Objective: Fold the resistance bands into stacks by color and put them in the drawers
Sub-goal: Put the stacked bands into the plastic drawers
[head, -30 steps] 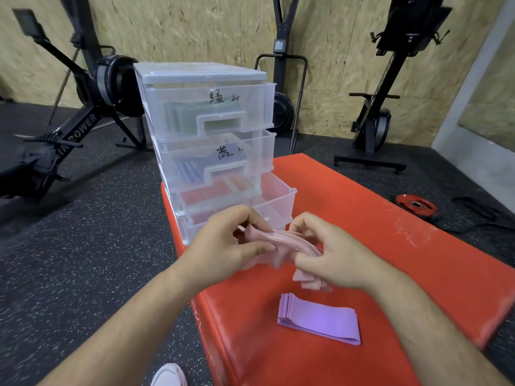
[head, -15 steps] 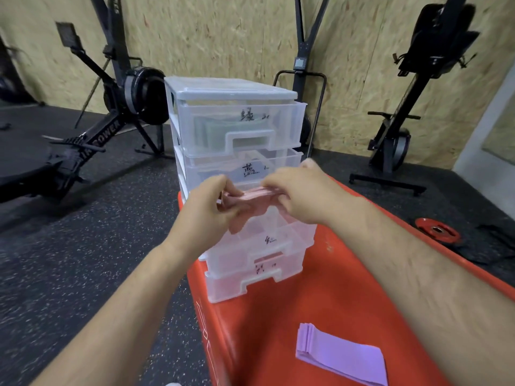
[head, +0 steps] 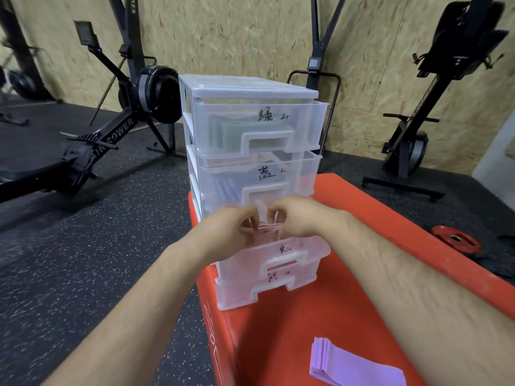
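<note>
Left hand (head: 231, 228): fingers curled, pinching the left end of the folded pink bands (head: 269, 229). The stack sat between my two hands, low over the pulled-out third drawer (head: 295, 253) of the clear drawer unit (head: 250, 91). Couldn't tell if it touched the drawer floor.

Right hand (head: 302, 218): fingers curled too, pinching the right end. I gripped both ends, I judge, so the folds wouldn't spring apart going in.

The third drawer was the one pulled well out, so pink belonged there. The top drawer (head: 223, 129) showed greenish bands and the second drawer (head: 223, 188) bluish ones, one color each.

Further right and nearer me, the folded purple bands (head: 356, 370) lay flat on the red mat (head: 376, 288). Neither hand was on them. They were probably parked within reach as the next stack to stow.
</note>
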The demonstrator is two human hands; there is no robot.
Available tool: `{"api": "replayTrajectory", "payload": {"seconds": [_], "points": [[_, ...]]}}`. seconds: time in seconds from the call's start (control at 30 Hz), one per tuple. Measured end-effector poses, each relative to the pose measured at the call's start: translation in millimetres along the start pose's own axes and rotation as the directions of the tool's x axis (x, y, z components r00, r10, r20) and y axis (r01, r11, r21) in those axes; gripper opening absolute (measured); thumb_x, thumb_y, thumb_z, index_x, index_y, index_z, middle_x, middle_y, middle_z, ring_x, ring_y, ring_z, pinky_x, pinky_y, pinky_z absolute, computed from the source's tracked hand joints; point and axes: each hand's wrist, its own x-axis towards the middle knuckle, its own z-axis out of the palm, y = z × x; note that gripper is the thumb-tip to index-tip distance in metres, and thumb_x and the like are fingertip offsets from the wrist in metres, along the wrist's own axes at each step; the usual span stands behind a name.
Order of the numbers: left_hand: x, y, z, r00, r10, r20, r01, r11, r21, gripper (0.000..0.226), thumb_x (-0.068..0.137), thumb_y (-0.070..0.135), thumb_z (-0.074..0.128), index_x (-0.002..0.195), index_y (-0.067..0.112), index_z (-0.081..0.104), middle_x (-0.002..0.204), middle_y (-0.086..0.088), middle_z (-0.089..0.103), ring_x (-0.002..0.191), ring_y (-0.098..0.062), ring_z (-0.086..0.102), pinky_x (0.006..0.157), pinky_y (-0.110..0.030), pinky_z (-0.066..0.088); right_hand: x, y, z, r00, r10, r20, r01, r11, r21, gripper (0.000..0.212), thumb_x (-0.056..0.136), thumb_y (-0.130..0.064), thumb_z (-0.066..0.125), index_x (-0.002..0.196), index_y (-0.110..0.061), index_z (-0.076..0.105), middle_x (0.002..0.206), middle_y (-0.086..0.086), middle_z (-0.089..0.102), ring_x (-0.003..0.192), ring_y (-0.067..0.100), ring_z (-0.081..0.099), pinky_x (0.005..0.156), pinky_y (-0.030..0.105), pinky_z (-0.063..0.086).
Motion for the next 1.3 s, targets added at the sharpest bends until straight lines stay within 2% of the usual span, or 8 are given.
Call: {"api": "replayTrajectory", "payload": {"seconds": [0.2, 0.3, 0.37, 0.47, 0.63, 0.83, 1.0, 1.3], "points": [[-6.6, 0.3, 1.9, 0.998, 0.03, -0.062, -0.028, 0.999, 0.028, 0.019, 0.089, 0.04, 0.068, 0.093, 0.021, 0.067, 0.09, 0.006, 0.062, 0.087, -0.013, 0.056, 0.075, -0.025, 0.045, -9.5, 12.5, 0.6, 0.998, 0.053, 0.038, -0.063, 0.934, 0.351, 0.041, 0.075, -0.019, 0.08, 0.111, -0.033, 0.068, 0.112, -0.014, 0.069, 0.105, 0.007, 0.064, 0.091, 0.023, 0.05], [-19.2, 2.4, 2.5, 0.944, 0.178, -0.276, -0.165, 0.984, 0.069, 0.013, 0.092, 0.032, 0.063, 0.091, 0.02, 0.067, 0.092, 0.007, 0.059, 0.088, -0.014, 0.057, 0.078, -0.026, 0.043, -38.0, 9.1, 7.1, 0.947, 0.058, -0.315, 0.052, 0.943, 0.33, 0.031, 0.083, -0.024, 0.066, 0.114, -0.029, 0.067, 0.112, -0.014, 0.066, 0.106, 0.006, 0.06, 0.09, 0.022, 0.045], [-29.3, 10.5, 6.5, 0.873, 0.301, -0.384, -0.253, 0.952, 0.171, 0.012, 0.09, 0.028, 0.063, 0.084, 0.018, 0.064, 0.084, 0.007, 0.053, 0.078, -0.018, 0.052, 0.073, -0.031, 0.043, -63.5, 1.9, 21.5, 0.8, 0.042, -0.599, 0.149, 0.953, 0.265, 0.015, 0.085, -0.03, 0.059, 0.099, -0.029, 0.064, 0.094, -0.015, 0.06, 0.088, 0.006, 0.057, 0.08, 0.029, 0.049], [-47.3, 27.2, 25.0, 0.844, 0.409, -0.348, -0.317, 0.902, 0.292, 0.015, 0.087, 0.028, 0.063, 0.078, 0.017, 0.058, 0.078, 0.004, 0.05, 0.073, -0.022, 0.051, 0.066, -0.035, 0.042, -93.4, -12.3, 53.7, 0.685, 0.086, -0.723, 0.102, 0.972, 0.212, 0.011, 0.084, -0.037, 0.055, 0.079, -0.028, 0.051, 0.074, -0.013, 0.047, 0.067, 0.004, 0.047, 0.06, 0.031, 0.044], [-67.2, 27.7, 57.8, 0.924, 0.356, -0.143, -0.275, 0.874, 0.4, 0.023, 0.077, 0.036, 0.056, 0.091, 0.018, 0.059, 0.087, 0.0, 0.056, 0.081, -0.028, 0.06, 0.071, -0.039, 0.05, -99.3, -20.5, 97.1, 0.724, 0.16, -0.671, 0.004, 0.972, 0.236, 0.017, 0.084, -0.037, 0.054, 0.097, -0.032, 0.064, 0.094, -0.014, 0.063, 0.09, 0.01, 0.06, 0.075, 0.029, 0.051], [-61.8, 16.1, 59.3, 0.954, 0.243, -0.176, -0.154, 0.9, 0.407, 0.054, 0.074, 0.037, 0.049, 0.123, 0.015, 0.057, 0.111, -0.002, 0.057, 0.101, -0.027, 0.056, 0.083, -0.037, 0.051, -80.7, -29.0, 97.6, 0.797, 0.194, -0.572, -0.053, 0.966, 0.254, 0.04, 0.085, -0.029, 0.055, 0.124, -0.034, 0.06, 0.122, -0.015, 0.061, 0.113, 0.012, 0.058, 0.088, 0.029, 0.049], [-42.0, -4.8, 58.1, 0.965, 0.192, -0.18, -0.109, 0.914, 0.39, 0.064, 0.071, 0.028, 0.062, 0.132, 0.01, 0.054, 0.121, -0.007, 0.058, 0.106, -0.031, 0.056, 0.087, -0.039, 0.05, -53.5, -32.3, 93.6, 0.863, 0.178, -0.473, -0.065, 0.967, 0.245, 0.053, 0.091, -0.022, 0.05, 0.144, -0.029, 0.049, 0.145, -0.011, 0.05, 0.13, 0.018, 0.051, 0.106, 0.036, 0.043], [-30.6, 1.6, 74.5, 0.971, 0.206, -0.123, -0.157, 0.934, 0.322, 0.056, 0.074, 0.031, 0.059, 0.129, 0.017, 0.056, 0.123, -0.001, 0.059, 0.111, -0.029, 0.057, 0.092, -0.041, 0.047, -76.4, -10.2, 89.5, 0.883, 0.136, -0.45, -0.077, 0.986, 0.147, 0.047, 0.092, -0.024, 0.046, 0.137, -0.035, 0.051, 0.133, -0.007, 0.058, 0.121, 0.022, 0.057, 0.095, 0.041, 0.05]]}}
